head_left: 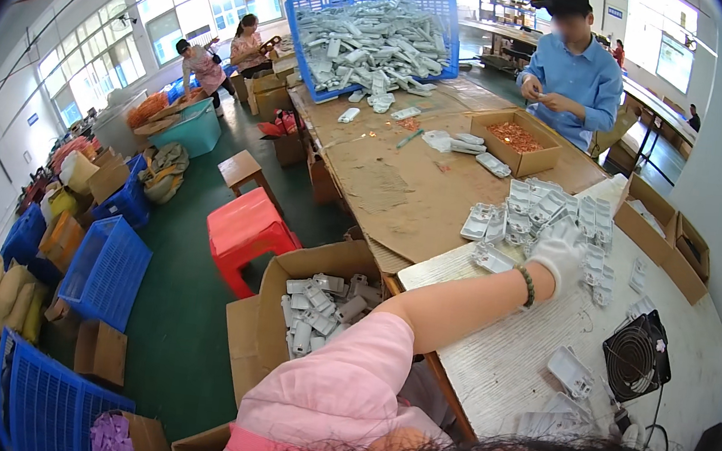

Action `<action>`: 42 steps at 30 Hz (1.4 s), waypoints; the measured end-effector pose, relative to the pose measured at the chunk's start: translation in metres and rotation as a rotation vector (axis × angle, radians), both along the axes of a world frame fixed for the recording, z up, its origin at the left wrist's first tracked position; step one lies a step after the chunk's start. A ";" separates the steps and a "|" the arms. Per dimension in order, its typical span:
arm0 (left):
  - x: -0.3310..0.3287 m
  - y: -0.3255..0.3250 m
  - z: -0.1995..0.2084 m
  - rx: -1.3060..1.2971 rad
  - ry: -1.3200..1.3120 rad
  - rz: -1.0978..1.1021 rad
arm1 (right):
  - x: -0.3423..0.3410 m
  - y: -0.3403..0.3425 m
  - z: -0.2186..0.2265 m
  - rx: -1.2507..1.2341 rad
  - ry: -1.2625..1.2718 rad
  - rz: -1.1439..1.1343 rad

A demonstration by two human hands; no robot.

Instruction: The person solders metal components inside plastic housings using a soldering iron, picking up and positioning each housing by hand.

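My left arm, in a pink sleeve with a beaded bracelet, stretches across the white worktop. On its end my left hand, in a white glove, lies over a pile of white plastic casings. Its fingers reach forward onto the pieces and look stretched out; their tips blend into the pile. Nearer to me, a single casing rests on the worktop beside a black fan. A small white patch beside the fan's cable may be my right glove, mostly hidden by hair.
A cardboard box of casings stands left of the worktop. Beyond are a box of copper-coloured parts and a heaped blue crate. A person in a blue shirt works across the table. A red stool stands on the floor.
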State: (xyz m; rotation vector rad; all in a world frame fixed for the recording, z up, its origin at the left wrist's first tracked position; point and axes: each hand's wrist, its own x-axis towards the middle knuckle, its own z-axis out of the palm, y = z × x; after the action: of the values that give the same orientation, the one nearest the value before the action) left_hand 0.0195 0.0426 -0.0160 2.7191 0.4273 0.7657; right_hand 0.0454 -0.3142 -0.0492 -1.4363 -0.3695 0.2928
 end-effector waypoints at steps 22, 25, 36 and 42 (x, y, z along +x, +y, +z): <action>0.002 0.030 -0.006 -0.032 0.048 0.126 | -0.004 0.005 0.004 0.074 0.089 -0.030; -0.002 0.027 -0.005 -0.027 -0.093 0.059 | -0.003 0.004 0.004 0.049 0.079 -0.034; 0.001 0.023 0.004 -0.492 -0.305 -0.117 | -0.007 0.006 0.008 0.031 0.016 -0.031; 0.005 0.028 0.001 -0.833 -0.344 -0.414 | -0.006 0.005 0.008 0.044 0.059 -0.006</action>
State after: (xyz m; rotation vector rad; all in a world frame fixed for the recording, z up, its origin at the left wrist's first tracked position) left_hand 0.0246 0.0709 -0.0148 1.7725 0.0604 0.7055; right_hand 0.0395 -0.3090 -0.0417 -1.3826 -0.3218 0.3190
